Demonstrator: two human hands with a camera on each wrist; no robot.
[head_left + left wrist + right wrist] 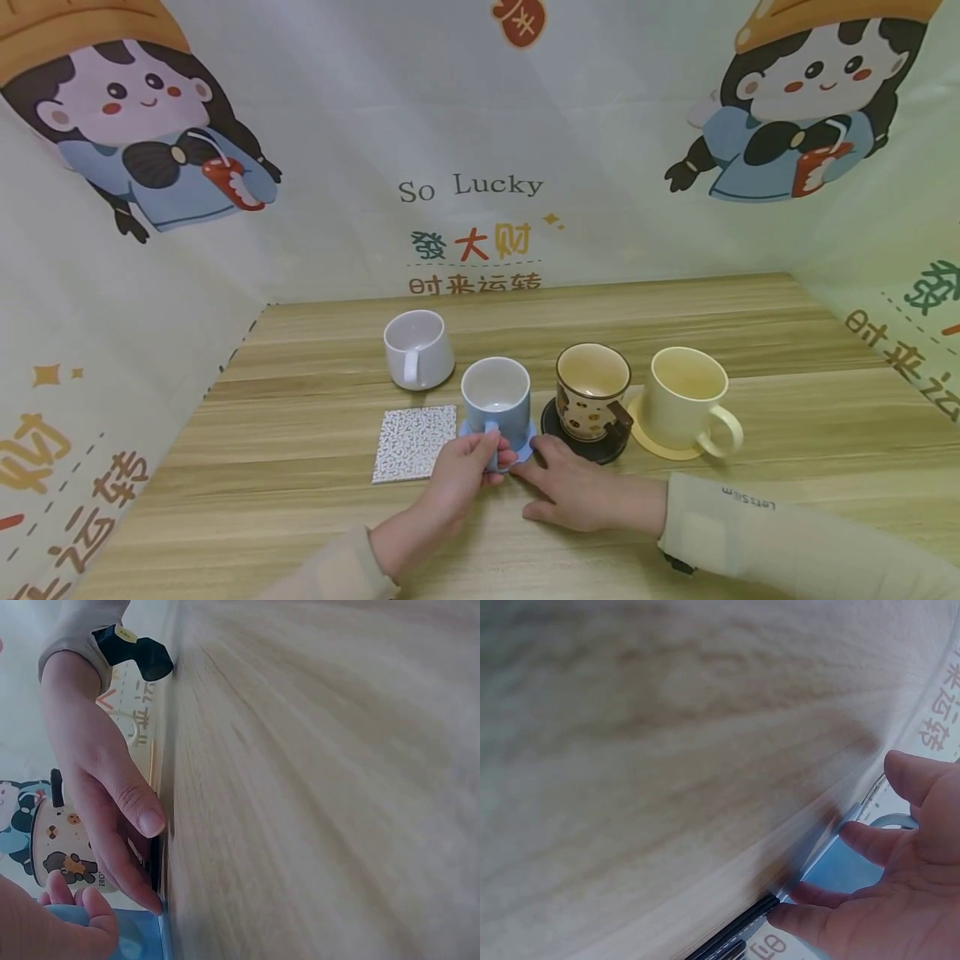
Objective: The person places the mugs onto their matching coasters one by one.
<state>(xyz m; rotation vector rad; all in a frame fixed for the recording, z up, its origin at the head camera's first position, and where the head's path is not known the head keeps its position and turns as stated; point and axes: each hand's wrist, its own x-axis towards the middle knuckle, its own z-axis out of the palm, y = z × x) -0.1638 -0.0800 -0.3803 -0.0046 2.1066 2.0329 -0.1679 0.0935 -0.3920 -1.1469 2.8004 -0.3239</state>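
My left hand (463, 473) grips the handle of a light blue mug (516, 418) with a white inside, thumb on top. The mug stands upright on a blue coaster (523, 452). From the right, my right hand (579, 493) reaches low over the table, its fingertips at the coaster's near edge and its fingers extended. In the right wrist view those fingers (870, 841) lie along the coaster's rim, by the edge of a black coaster. The left wrist view shows part of my left hand (64, 930) in the lower corner, its grip partly hidden.
A white mug (435, 363) stands behind a square patterned coaster (416, 442) at left. To the right, a patterned cream-and-brown mug (585, 410) sits on the round black coaster (600, 452), beside a yellow mug (678, 408) on a yellow coaster (662, 446). Printed cloth walls surround the wooden table (300, 400).
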